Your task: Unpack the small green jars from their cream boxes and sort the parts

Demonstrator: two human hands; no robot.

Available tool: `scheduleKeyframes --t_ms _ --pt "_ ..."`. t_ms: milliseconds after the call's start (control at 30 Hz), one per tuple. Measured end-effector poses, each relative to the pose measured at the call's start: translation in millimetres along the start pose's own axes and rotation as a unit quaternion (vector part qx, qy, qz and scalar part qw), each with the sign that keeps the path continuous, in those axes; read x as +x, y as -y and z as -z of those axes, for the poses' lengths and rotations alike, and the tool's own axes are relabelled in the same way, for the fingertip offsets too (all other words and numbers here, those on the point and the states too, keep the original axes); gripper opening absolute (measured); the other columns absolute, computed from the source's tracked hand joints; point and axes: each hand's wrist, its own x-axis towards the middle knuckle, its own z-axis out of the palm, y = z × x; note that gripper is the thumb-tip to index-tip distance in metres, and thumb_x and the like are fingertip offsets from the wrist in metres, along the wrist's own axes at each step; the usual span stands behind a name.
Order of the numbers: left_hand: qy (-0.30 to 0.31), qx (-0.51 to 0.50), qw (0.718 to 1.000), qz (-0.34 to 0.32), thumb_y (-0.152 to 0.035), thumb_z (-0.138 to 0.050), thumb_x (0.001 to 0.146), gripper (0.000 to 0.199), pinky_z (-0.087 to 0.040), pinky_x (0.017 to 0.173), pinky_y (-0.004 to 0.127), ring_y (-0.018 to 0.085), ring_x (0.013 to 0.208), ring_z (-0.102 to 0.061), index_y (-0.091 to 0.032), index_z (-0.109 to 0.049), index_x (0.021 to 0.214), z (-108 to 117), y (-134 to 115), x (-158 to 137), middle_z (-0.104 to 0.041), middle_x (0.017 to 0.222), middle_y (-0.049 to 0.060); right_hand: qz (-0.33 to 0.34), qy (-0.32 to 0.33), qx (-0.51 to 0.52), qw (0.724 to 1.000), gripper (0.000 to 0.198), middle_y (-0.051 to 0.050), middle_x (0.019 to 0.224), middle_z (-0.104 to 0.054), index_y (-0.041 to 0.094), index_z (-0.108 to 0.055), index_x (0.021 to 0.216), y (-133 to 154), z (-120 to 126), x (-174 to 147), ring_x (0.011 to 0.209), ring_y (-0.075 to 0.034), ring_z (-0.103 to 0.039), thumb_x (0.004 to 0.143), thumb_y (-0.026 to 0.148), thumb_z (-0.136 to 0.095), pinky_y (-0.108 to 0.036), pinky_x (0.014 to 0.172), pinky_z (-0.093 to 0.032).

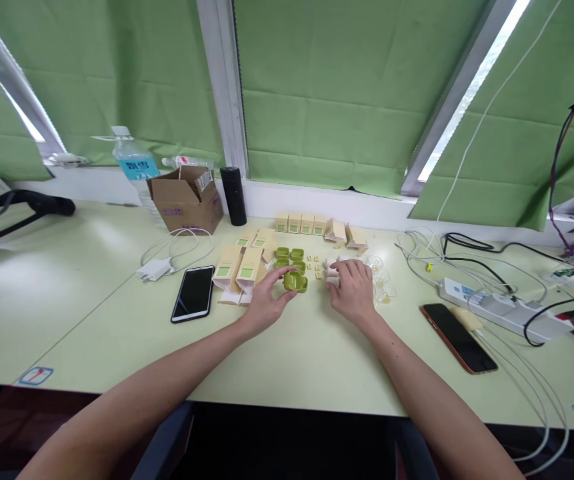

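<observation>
One small olive-green plastic case with rounded corners [295, 282] sits in the left hand [265, 301] in the head view, its fingers and thumb closed on opposite edges, over a pale yellow-green worktop [287, 363]. The right hand [355, 291], fingers bent downward, is at a cluster of small white rounded pieces [331, 273]; whether they grip one I cannot tell. Just beyond the held case lie more olive-green cases [297, 254] in rows, with tiny yellow pieces [309, 267] to their right. Clear plastic parts [385, 294] lie just right of the right hand. Cream cardboard cartons with green panels [250, 265] lie left of the cases, beside a black-screened phone with a white front [193, 294]; more cream cartons stand in a row [295, 223] near the wall.
</observation>
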Motion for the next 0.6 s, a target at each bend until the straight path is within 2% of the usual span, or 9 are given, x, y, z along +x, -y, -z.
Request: scheduleKeyframes --t_ms 67,133,233,300,367,467,533,600 --pt "0.013 -0.036 0.999 0.003 -0.025 -0.07 0.087 0.043 -0.046 0.11 0.047 0.026 0.123 -0.061 -0.025 -0.063 0.13 -1.0 1.7 -0.1 -0.067 0.132 0.009 0.02 -0.04 0.062 0.997 0.029 -0.012 0.109 -0.066 0.019 -0.06 0.113 6.4 1.2 -2.5 0.107 -0.032 -0.056 0.084 0.021 -0.06 -0.046 0.09 -0.042" --pt "0.024 -0.071 0.997 0.003 -0.027 -0.071 0.088 0.045 -0.046 0.111 0.047 0.026 0.125 -0.061 -0.024 -0.061 0.132 -2.5 1.5 -0.8 -0.067 0.133 0.011 0.045 -0.059 0.14 0.987 0.036 -0.012 0.114 -0.065 0.02 -0.057 0.123 17.2 1.0 -7.1 0.11 -0.032 -0.057 0.087 0.024 -0.06 -0.049 0.092 -0.046" --pt "0.037 -0.117 0.992 0.004 -0.03 -0.076 0.085 0.051 -0.048 0.109 0.046 0.026 0.126 -0.061 -0.024 -0.057 0.132 -4.7 -2.6 -2.6 -0.066 0.132 0.012 0.076 -0.033 0.241 0.967 0.057 -0.015 0.131 -0.061 0.023 -0.044 0.144 37.4 -1.1 -15.6 0.123 -0.033 -0.056 0.09 0.027 -0.061 -0.052 0.098 -0.051" --pt "0.036 -0.134 0.99 0.006 -0.033 -0.08 0.082 0.052 -0.051 0.105 0.044 0.026 0.121 -0.064 -0.023 -0.057 0.127 -5.7 -5.9 -3.8 -0.067 0.127 0.012 0.083 -0.012 0.279 0.957 0.061 -0.015 0.138 -0.058 0.025 -0.039 0.149 48.3 -2.4 -19.8 0.129 -0.032 -0.054 0.092 0.024 -0.059 -0.052 0.102 -0.052" --pt "0.027 -0.129 0.991 0.007 -0.036 -0.083 0.079 0.049 -0.053 0.1 0.042 0.025 0.112 -0.067 -0.022 -0.057 0.118 -6.0 -7.9 -4.4 -0.068 0.117 0.01 0.079 -0.001 0.303 0.95 0.058 -0.015 0.139 -0.057 0.026 -0.041 0.149 54.4 -2.8 -21.8 0.13 -0.031 -0.054 0.094 0.023 -0.058 -0.051 0.101 -0.054" --pt "0.026 -0.092 0.995 0.004 -0.043 -0.084 0.077 0.046 -0.055 0.095 0.041 0.024 0.105 -0.068 -0.022 -0.058 0.108 -5.2 -8.3 -4.8 -0.069 0.107 0.006 0.056 0.009 0.35 0.935 0.053 -0.014 0.134 -0.06 0.028 -0.046 0.146 55.5 -1.9 -21.2 0.124 -0.03 -0.058 0.094 0.025 -0.059 -0.047 0.089 -0.059" --pt "0.037 -0.058 0.998 -0.01 -0.044 -0.082 0.079 0.043 -0.055 0.094 0.04 0.023 0.104 -0.068 -0.023 -0.059 0.11 -4.4 -8.5 -5.2 -0.069 0.107 0.006 0.027 0.02 0.393 0.919 0.05 -0.013 0.129 -0.06 0.029 -0.049 0.142 54.1 -1.4 -19.8 0.115 -0.027 -0.061 0.094 0.026 -0.061 -0.043 0.084 -0.061" --pt "0.042 -0.02 0.998 -0.036 -0.042 -0.076 0.086 0.038 -0.054 0.095 0.041 0.023 0.104 -0.067 -0.024 -0.059 0.115 -3.6 -9.9 -6.1 -0.069 0.111 0.007 -0.009 0.031 0.438 0.898 0.049 -0.012 0.126 -0.059 0.03 -0.051 0.14 52.7 -2.1 -18.6 0.109 -0.024 -0.062 0.093 0.027 -0.063 -0.04 0.086 -0.06"
